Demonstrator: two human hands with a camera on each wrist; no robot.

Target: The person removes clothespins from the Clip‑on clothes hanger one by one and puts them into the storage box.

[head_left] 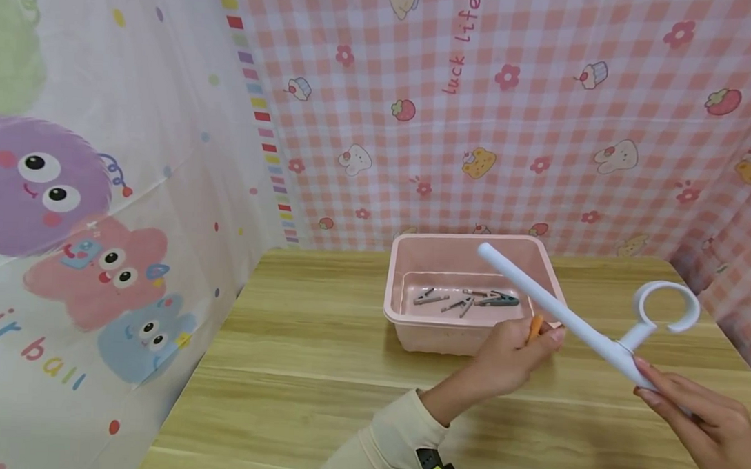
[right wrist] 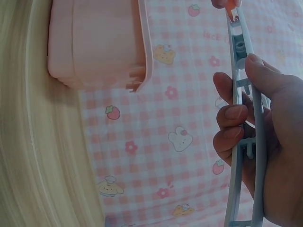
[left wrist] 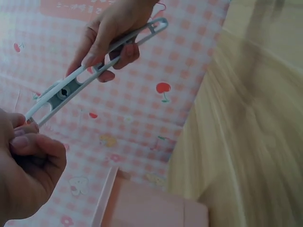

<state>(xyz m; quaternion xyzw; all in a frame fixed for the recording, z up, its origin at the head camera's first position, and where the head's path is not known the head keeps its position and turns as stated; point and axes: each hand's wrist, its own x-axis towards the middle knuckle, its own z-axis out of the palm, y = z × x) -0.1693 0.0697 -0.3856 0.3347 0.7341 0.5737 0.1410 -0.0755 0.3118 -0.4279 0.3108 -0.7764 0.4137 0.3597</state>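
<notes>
A pale blue plastic hanger [head_left: 553, 303] with an open ring hook is held tilted above the table's right side. My right hand [head_left: 704, 425] grips it near the hook, fingers and thumb around the bar in the right wrist view. My left hand [head_left: 510, 356] pinches a small orange piece [head_left: 535, 328], mostly hidden by the fingers; its kind is unclear. In the left wrist view, these fingers [left wrist: 38, 146] are at one end of the hanger. Several grey clothes pegs [head_left: 432, 298] lie inside the pink bin [head_left: 468, 244], just beyond my left hand.
The wooden table [head_left: 303, 356] meets a pink checked cloth [head_left: 366, 137] at the back. A white cartoon-printed cloth [head_left: 185, 172] hangs on the left. The bin stands toward the back of the table. A dark watch [head_left: 436, 464] is on the left sleeve.
</notes>
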